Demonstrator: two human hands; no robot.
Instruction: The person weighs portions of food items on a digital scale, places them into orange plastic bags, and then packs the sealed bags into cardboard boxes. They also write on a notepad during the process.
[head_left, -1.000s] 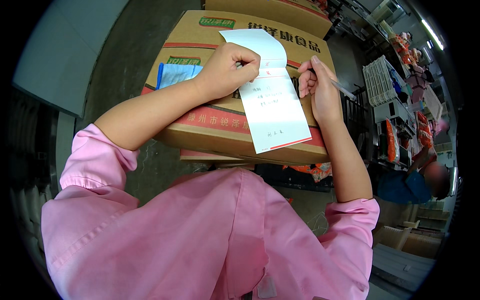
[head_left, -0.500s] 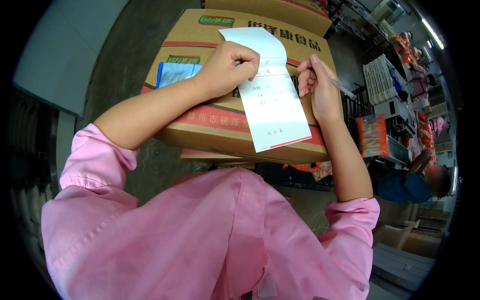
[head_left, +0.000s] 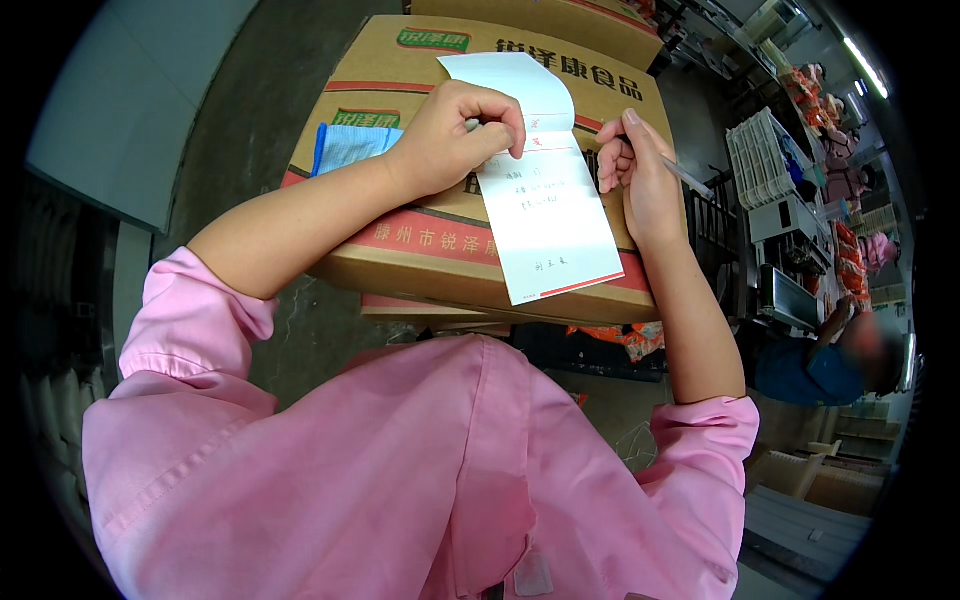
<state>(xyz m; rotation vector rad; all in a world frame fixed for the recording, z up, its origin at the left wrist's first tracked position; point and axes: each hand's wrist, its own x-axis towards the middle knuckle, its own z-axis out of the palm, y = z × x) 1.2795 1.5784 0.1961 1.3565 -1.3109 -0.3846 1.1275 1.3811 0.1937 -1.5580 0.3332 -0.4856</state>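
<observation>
A white notepad (head_left: 550,225) with red lines and some handwriting lies on top of a brown cardboard box (head_left: 420,265). Its upper sheet is flipped back and curls at the far end. My left hand (head_left: 450,135) is closed at the pad's left edge; a bit of something small and pale shows between thumb and fingers, too hidden to name. Over on the pad's right side, my right hand (head_left: 645,180) has a pen (head_left: 688,178) in its grip, the shaft sticking out to the right behind the thumb. Its fingers are curled above the box.
A light blue cloth (head_left: 350,146) with a dark blue edge lies on the box, left of my left wrist. Another cardboard box (head_left: 560,25) stands beyond. At the right are white crates (head_left: 755,160), a work table with orange packages, and a co-worker in blue (head_left: 815,370).
My left fingers have shifted slightly over the pad; my right hand stays put. At the right, an orange package near the co-worker is gone from its spot, and the co-worker's arm has moved.
</observation>
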